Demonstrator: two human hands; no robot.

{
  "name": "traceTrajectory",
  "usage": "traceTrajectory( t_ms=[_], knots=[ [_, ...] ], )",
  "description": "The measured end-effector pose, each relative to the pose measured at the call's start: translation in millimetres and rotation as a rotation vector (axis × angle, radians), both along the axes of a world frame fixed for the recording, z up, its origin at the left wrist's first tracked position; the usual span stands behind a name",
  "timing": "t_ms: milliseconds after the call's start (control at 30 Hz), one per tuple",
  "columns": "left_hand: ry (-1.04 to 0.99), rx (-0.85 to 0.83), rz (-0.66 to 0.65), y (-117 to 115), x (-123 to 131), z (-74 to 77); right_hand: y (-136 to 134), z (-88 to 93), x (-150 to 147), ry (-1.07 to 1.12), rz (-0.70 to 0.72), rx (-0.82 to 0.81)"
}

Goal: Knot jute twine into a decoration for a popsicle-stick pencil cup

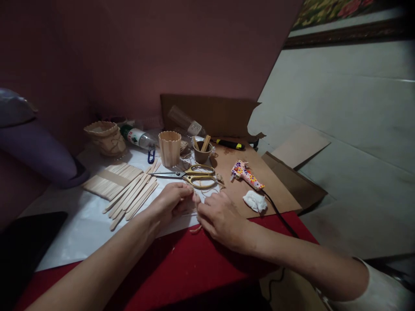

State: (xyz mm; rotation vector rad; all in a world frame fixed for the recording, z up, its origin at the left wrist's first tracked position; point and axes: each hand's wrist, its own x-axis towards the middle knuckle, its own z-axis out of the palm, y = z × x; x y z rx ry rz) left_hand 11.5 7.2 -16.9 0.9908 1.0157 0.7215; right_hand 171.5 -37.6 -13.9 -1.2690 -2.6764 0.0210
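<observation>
My left hand (171,201) and my right hand (218,216) meet over the white sheet (81,216), fingers pinched together on a thin strand of twine (196,228) whose end trails onto the red cloth. Gold-handled scissors (191,175) lie just beyond my fingertips. Loose wooden craft sticks (132,196) fan out left of my left hand, beside a flat panel of joined sticks (110,179). A small cup made of sticks (169,147) stands behind the scissors.
A patterned glue gun (246,173) and a white wad (255,201) lie on cardboard (275,190) at the right, its black cord running off the table. A brown pot with sticks (202,151), a plastic bottle (138,137), a woven basket (105,137) and a box cutter (228,144) sit behind.
</observation>
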Motion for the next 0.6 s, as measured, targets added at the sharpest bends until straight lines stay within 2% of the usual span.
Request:
traceTrajectory(
  t_ms=[133, 267, 333, 433, 467, 500, 567, 600],
  knots=[
    [-0.027, -0.048, 0.031, -1, 0, 2.8, -7, 4.8, 9, -0.068, -0.042, -0.017],
    [-0.005, -0.052, 0.064, -1, -1, 1.3, -10, 21.5, 34, -0.127, -0.105, -0.039],
    [0.002, -0.047, 0.063, -1, -2, 0.4, -8, 34.2, 46, -0.069, -0.134, 0.011],
    [0.011, -0.046, 0.041, -1, -2, -0.2, 0, 49.9, 47, 0.181, -0.277, 0.150],
    [0.009, -0.042, 0.031, -1, -3, -0.2, 5, 51.9, 43, 0.290, -0.265, 0.119],
    [0.004, -0.039, 0.022, -1, -3, -0.1, 10, 51.7, 36, 0.387, -0.232, 0.010],
    [-0.017, -0.038, 0.014, -1, -3, 0.2, 21, 45.8, 19, 0.539, -0.229, -0.289],
    [-0.028, -0.041, 0.014, -1, -3, 0.2, 28, 41.1, 11, 0.589, -0.263, -0.518]
  ],
)
